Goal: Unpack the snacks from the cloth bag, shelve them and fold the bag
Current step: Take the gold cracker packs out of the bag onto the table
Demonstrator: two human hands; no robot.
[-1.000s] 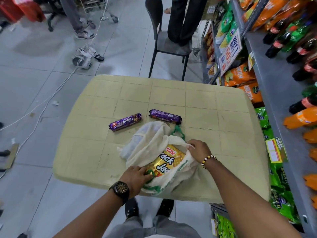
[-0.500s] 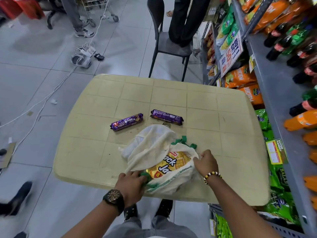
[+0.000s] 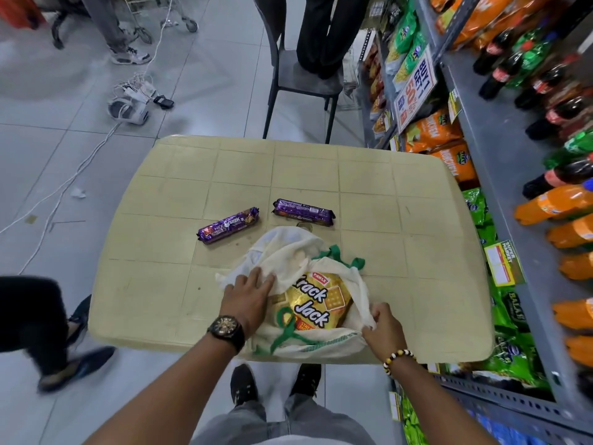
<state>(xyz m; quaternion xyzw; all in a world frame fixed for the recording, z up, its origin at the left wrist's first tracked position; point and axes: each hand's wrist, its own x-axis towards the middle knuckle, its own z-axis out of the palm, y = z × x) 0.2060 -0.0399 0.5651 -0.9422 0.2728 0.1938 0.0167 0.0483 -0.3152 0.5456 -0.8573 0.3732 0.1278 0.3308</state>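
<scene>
We see a soft cream bag (image 3: pixel 288 255), green-trimmed, crumpled at the near edge of the tile-patterned table (image 3: pixel 321 175), mouth toward the person. Left hand (image 3: pixel 248 298) lies flat on the cloth, fingers straight. Right hand (image 3: pixel 383 327) pinches the bag's rim. Inside is a glossy gold flat packet (image 3: pixel 316 303), logo end pointing away, long axis roughly near-to-far. Just beyond the bag, the shiny purple left roll (image 3: pixel 228 225) and right roll (image 3: pixel 303 212) lie lengthwise left-right.

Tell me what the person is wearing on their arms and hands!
Above the left hand sits a chunky black watch with a round golden-brown face. Above the right hand is a bracelet of black, yellow and white beads. No sleeves or gloves show.
</scene>
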